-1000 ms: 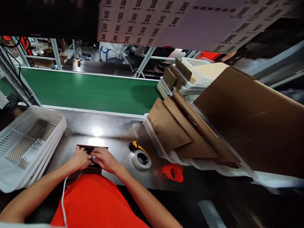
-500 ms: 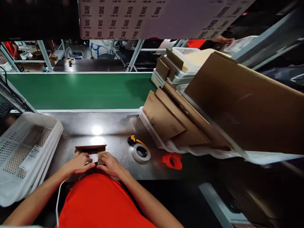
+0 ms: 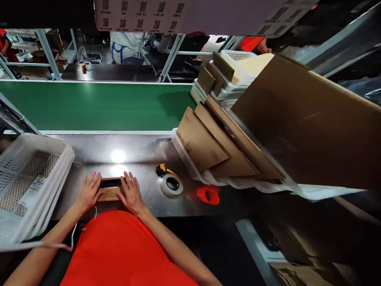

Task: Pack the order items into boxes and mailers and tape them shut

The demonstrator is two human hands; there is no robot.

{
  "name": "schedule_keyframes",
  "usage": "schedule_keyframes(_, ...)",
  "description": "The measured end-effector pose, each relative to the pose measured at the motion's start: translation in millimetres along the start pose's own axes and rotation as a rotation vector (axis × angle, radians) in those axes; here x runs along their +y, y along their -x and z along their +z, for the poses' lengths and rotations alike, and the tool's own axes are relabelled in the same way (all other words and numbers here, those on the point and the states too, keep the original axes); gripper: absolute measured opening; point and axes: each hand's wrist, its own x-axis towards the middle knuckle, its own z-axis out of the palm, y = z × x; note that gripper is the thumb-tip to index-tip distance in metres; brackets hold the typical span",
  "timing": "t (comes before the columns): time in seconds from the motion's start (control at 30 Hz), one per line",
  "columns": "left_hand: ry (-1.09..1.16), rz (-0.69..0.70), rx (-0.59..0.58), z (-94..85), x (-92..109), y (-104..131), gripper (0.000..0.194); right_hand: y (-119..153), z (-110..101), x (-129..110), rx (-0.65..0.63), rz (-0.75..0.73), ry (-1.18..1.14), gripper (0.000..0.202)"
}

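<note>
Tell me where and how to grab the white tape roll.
Probably the near rim of the roll, right hand coming from above and the left: it lies with its hole facing up, giving an inner edge, while the yellow-and-black piece sits at its far side and the red ring to its right.

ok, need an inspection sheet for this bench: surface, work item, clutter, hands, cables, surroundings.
Surface: shiny metal bench, bright glare spot beyond the hands.
Work item: small cardboard box between both hands; contents can't be made out.
Clutter: white tape roll, yellow-and-black tool, red ring; stacked white baskets left, cardboard sheets right.
Hands: left hand and right hand at opposite ends of the box, fingers extended.
Cables: white cord crosses the left forearm.
Surroundings: green belt beyond the bench; printed code sheet overhead.
</note>
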Motion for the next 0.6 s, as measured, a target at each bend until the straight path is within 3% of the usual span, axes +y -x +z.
schedule_keyframes(0.07,0.068,0.031,-0.095,0.6,-2.8,19.0,0.055,2.5,-3.2,6.9,-0.161,-0.100,-0.055,0.088)
schedule_keyframes(0.17,0.152,-0.071,-0.088,10.4,-1.1,37.0,0.053,8.3,-1.4,15.6,-0.291,-0.173,-0.151,0.095)
schedule_keyframes(0.3,0.291,-0.240,0.032,30.3,4.8,35.9,0.049,13.5,8.1,16.4,-0.330,-0.140,-0.201,0.109)
schedule_keyframes(0.43,0.341,-0.219,0.075,39.9,5.6,31.1,0.049,12.5,8.5,12.3,-0.403,-0.165,-0.253,0.110)
schedule_keyframes(0.53,0.350,-0.205,0.100,40.6,3.3,27.9,0.047,10.1,-4.9,22.0,-0.409,-0.199,-0.326,0.102)
schedule_keyframes(0.6,0.354,-0.184,0.111,41.2,2.0,22.3,0.045,8.6,-25.1,44.7,-0.315,-0.097,-0.320,0.085)
